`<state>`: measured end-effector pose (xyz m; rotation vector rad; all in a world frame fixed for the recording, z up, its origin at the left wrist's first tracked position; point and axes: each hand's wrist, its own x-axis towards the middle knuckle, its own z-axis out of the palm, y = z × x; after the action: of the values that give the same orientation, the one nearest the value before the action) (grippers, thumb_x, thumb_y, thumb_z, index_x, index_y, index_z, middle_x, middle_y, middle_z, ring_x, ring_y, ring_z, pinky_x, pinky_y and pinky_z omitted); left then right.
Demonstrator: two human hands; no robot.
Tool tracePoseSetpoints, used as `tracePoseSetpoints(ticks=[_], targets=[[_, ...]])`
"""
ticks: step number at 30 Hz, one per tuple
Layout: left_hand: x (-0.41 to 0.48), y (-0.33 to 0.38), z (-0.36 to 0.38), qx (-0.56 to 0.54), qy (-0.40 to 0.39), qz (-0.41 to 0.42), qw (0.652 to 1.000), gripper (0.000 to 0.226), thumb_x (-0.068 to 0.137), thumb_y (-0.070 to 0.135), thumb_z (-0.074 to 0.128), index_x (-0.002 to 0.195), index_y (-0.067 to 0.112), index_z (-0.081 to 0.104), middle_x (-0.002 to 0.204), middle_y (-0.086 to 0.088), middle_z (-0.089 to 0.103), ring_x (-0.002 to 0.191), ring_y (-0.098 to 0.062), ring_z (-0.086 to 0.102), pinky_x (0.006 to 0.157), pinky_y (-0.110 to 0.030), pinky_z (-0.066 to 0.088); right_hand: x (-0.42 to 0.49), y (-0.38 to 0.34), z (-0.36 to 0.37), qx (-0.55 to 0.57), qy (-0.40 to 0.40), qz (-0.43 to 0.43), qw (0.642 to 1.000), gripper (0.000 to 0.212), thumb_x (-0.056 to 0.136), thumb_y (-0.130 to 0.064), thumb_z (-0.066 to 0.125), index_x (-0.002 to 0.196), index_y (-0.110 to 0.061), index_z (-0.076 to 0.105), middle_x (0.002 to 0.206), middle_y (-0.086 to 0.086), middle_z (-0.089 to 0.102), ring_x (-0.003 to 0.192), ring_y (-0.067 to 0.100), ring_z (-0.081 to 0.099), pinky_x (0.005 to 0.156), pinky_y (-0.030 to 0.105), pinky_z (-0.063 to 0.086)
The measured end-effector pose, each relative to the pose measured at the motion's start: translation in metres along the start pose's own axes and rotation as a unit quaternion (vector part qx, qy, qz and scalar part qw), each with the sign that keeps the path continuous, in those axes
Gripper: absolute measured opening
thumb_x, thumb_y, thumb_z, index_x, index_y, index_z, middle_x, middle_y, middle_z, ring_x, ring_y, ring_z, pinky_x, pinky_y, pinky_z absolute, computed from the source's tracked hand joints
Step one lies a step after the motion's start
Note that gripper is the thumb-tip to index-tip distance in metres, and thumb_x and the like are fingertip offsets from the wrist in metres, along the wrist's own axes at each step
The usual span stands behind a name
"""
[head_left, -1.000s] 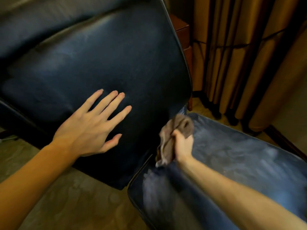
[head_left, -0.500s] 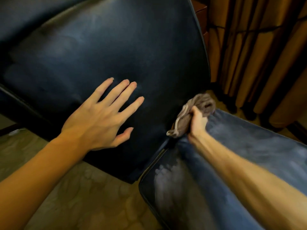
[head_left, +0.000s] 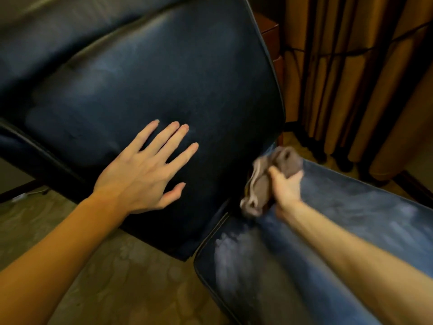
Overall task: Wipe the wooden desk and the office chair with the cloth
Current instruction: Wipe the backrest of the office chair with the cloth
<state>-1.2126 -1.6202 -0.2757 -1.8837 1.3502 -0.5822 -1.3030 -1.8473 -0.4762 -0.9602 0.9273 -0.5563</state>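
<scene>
The dark blue leather office chair fills the view: its backrest (head_left: 164, 73) lies across the upper left and its seat (head_left: 351, 226) runs to the lower right. My left hand (head_left: 140, 174) lies flat on the lower backrest with fingers spread and straight. My right hand (head_left: 287, 186) grips a crumpled grey-brown cloth (head_left: 267, 179) and holds it at the crease where the seat meets the backrest. The cloth and right hand are blurred. Pale streaks show on the seat's near corner (head_left: 229, 261). The wooden desk is out of view.
Orange-brown curtains (head_left: 356, 73) hang at the right behind the chair, down to the floor. A reddish wooden cabinet (head_left: 269, 31) stands beside them past the backrest's edge. Patterned carpet (head_left: 121, 285) covers the floor at lower left.
My right hand has slid the cloth back and forth along the crease, first toward the far edge, now slightly nearer. My left hand has stayed flat on the backrest.
</scene>
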Motion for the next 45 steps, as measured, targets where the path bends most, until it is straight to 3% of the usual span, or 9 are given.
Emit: tracePoseSetpoints(ticks=[3, 6, 10, 15, 20, 26, 36, 40, 45], targets=[[0.002, 0.000, 0.003, 0.007, 0.002, 0.002, 1.000, 0.081, 0.097, 0.060, 0.033, 0.163, 0.012, 0.023, 0.167, -0.026, 0.015, 0.156, -0.040, 0.016, 0.126, -0.057, 0.011, 0.061, -0.037, -0.014, 0.020, 0.049, -0.044, 0.998, 0.088, 0.094, -0.008, 0.070, 0.160, -0.012, 0.012, 0.151, 0.010, 0.045, 0.135, 0.020, 0.049, 0.114, 0.032, 0.040], [0.002, -0.002, 0.006, 0.006, 0.004, 0.003, 1.000, 0.081, 0.098, 0.059, 0.031, 0.163, 0.012, 0.021, 0.168, -0.026, 0.013, 0.156, -0.041, 0.015, 0.126, -0.058, 0.011, 0.106, -0.053, -0.007, 0.047, 0.021, -0.028, 0.998, 0.063, 0.092, -0.006, 0.068, 0.148, -0.020, 0.042, 0.139, 0.012, 0.060, 0.122, 0.026, 0.063, 0.105, 0.047, 0.053], [0.003, -0.003, 0.012, 0.004, 0.015, 0.001, 1.000, 0.080, 0.099, 0.058, 0.032, 0.163, 0.012, 0.022, 0.168, -0.026, 0.013, 0.156, -0.040, 0.016, 0.125, -0.058, 0.015, 0.129, -0.045, 0.019, 0.154, 0.028, 0.033, 0.987, 0.034, 0.087, -0.006, 0.072, 0.119, -0.015, 0.065, 0.118, 0.014, 0.073, 0.104, 0.028, 0.073, 0.095, 0.050, 0.059], [0.004, -0.003, 0.017, 0.006, 0.024, 0.002, 1.000, 0.080, 0.098, 0.057, 0.033, 0.163, 0.011, 0.022, 0.168, -0.026, 0.013, 0.156, -0.040, 0.018, 0.125, -0.058, 0.016, 0.095, 0.015, 0.037, 0.229, 0.032, 0.132, 0.964, 0.061, 0.064, -0.016, 0.063, 0.124, -0.007, 0.067, 0.104, 0.011, 0.073, 0.092, 0.027, 0.070, 0.071, 0.036, 0.061], [0.003, -0.001, 0.011, 0.006, 0.037, -0.002, 0.999, 0.079, 0.098, 0.056, 0.034, 0.162, 0.011, 0.024, 0.167, -0.026, 0.014, 0.155, -0.041, 0.019, 0.125, -0.058, 0.016, -0.042, 0.081, 0.075, 0.198, -0.006, 0.225, 0.954, 0.018, 0.091, -0.003, 0.057, 0.099, -0.014, 0.069, 0.094, 0.005, 0.073, 0.078, 0.019, 0.069, 0.070, 0.028, 0.056], [0.002, 0.000, 0.006, 0.005, 0.022, -0.006, 1.000, 0.080, 0.098, 0.057, 0.033, 0.162, 0.011, 0.024, 0.167, -0.027, 0.016, 0.154, -0.042, 0.020, 0.125, -0.058, 0.014, -0.089, 0.087, 0.056, 0.125, -0.066, 0.325, 0.935, 0.039, 0.080, 0.000, 0.056, 0.114, -0.010, 0.071, 0.104, 0.013, 0.076, 0.098, 0.032, 0.070, 0.089, 0.043, 0.058], [0.003, 0.000, 0.008, -0.005, 0.023, -0.005, 1.000, 0.080, 0.098, 0.057, 0.032, 0.163, 0.011, 0.023, 0.167, -0.026, 0.014, 0.155, -0.041, 0.018, 0.125, -0.058, 0.014, 0.054, -0.044, 0.027, 0.133, 0.085, 0.060, 0.986, 0.017, 0.087, 0.003, 0.053, 0.101, -0.005, 0.060, 0.072, 0.010, 0.062, 0.059, 0.023, 0.066, 0.042, 0.023, 0.049], [0.004, -0.003, 0.013, -0.009, 0.032, -0.002, 0.999, 0.079, 0.098, 0.056, 0.032, 0.163, 0.011, 0.023, 0.167, -0.026, 0.014, 0.155, -0.041, 0.017, 0.125, -0.058, 0.016, 0.101, -0.039, 0.028, 0.158, 0.074, 0.063, 0.983, 0.033, 0.086, -0.009, 0.060, 0.119, -0.010, 0.065, 0.109, 0.015, 0.072, 0.096, 0.027, 0.073, 0.086, 0.043, 0.062], [0.006, -0.003, 0.020, -0.013, 0.043, 0.002, 0.999, 0.079, 0.097, 0.056, 0.036, 0.162, 0.011, 0.024, 0.168, -0.026, 0.015, 0.155, -0.040, 0.019, 0.125, -0.058, 0.016, 0.052, 0.013, 0.065, 0.169, 0.038, 0.116, 0.978, 0.027, 0.103, -0.024, 0.051, 0.121, -0.009, 0.062, 0.107, 0.004, 0.068, 0.078, 0.014, 0.065, 0.064, 0.023, 0.054]])
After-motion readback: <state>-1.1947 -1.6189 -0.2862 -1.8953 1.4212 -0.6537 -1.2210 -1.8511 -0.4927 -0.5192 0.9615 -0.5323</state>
